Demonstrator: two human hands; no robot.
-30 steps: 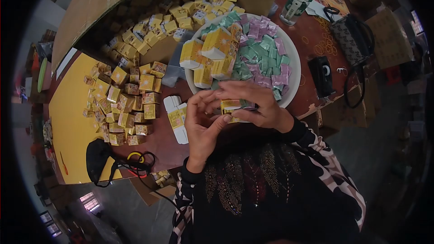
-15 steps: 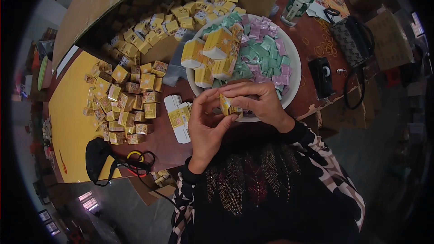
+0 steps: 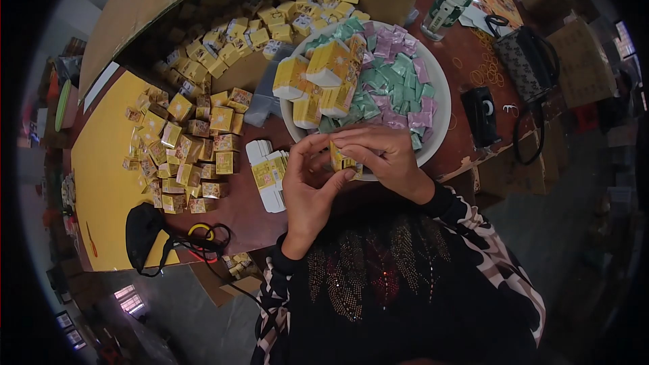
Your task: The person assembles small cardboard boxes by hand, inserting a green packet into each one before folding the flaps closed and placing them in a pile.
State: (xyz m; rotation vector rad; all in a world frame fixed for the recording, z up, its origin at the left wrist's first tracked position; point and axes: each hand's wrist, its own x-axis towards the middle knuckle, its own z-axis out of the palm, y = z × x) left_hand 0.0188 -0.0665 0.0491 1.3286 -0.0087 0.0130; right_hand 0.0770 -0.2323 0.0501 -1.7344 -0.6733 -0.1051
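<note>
Between my two hands, close to the bowl's near rim, is a small yellow box (image 3: 342,157). My left hand (image 3: 309,182) curls round its left side, with the thumb at its lower edge. From the right, my right hand (image 3: 385,159) pinches it, fingers lying over the top and partly hiding it. Just left of my left hand lies a flattened yellow-and-white carton stack (image 3: 269,174). Beyond my hands stands a white bowl (image 3: 441,122) of green and purple sachets (image 3: 395,81), with several bundles of flat yellow cartons (image 3: 326,71) resting on them.
Folded yellow boxes (image 3: 186,152) are heaped on the left. A large cardboard box (image 3: 128,23) behind holds many more. To the right are a glass jar (image 3: 447,7), rubber bands (image 3: 487,61), a black case (image 3: 481,116) and a bag (image 3: 527,57). A black pouch (image 3: 143,233) lies front left.
The box stays in both hands and my fingers have shifted only slightly on it. The whole view has moved a little; nothing else has changed place.
</note>
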